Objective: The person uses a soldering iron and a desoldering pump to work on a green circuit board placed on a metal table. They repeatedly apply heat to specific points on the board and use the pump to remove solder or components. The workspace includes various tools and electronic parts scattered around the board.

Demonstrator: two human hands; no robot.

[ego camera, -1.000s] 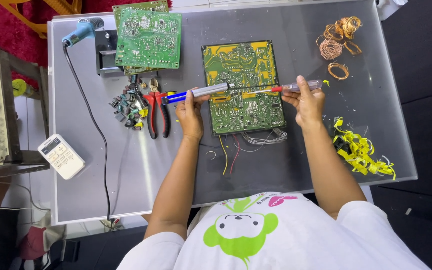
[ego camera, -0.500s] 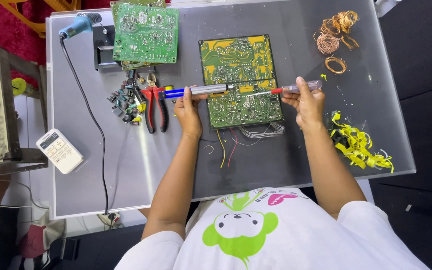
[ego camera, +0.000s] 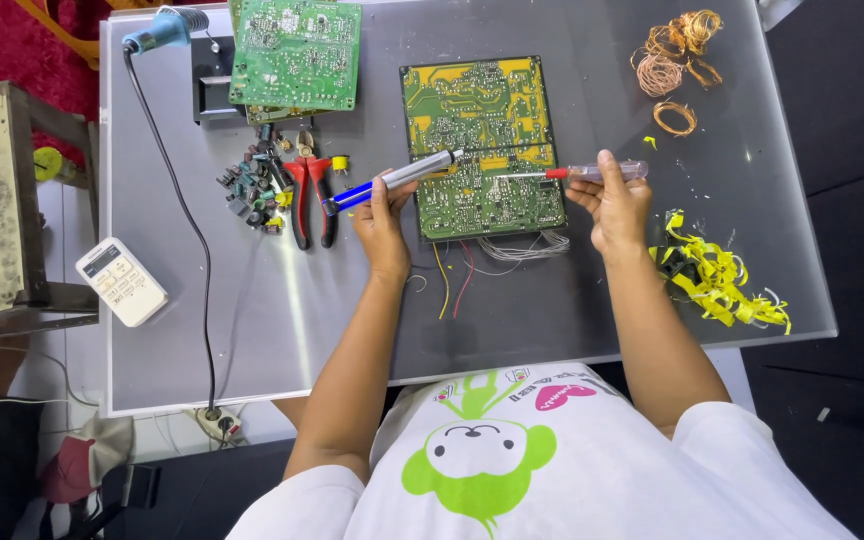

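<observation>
A green and yellow circuit board (ego camera: 482, 140) lies flat in the middle of the grey table (ego camera: 552, 300), with loose wires trailing from its near edge. My left hand (ego camera: 382, 215) grips a blue and silver desoldering pump (ego camera: 392, 180) whose tip rests on the board's left part. My right hand (ego camera: 612, 200) holds a screwdriver with a clear handle and red collar (ego camera: 592, 172); its thin shaft points left onto the board.
A second green board (ego camera: 295, 52) lies at the back left beside a soldering iron (ego camera: 162, 30) with a black cord. Red-handled pliers (ego camera: 310, 195) and small loose components (ego camera: 252, 185) sit left of my hand. Copper wire coils (ego camera: 672, 55) and yellow scraps (ego camera: 717, 280) lie right. A white remote (ego camera: 120, 281) rests off the table.
Both hands and their tools stay over the board; the pump's tip has tilted up towards the board's upper left. The view has shifted slightly.
</observation>
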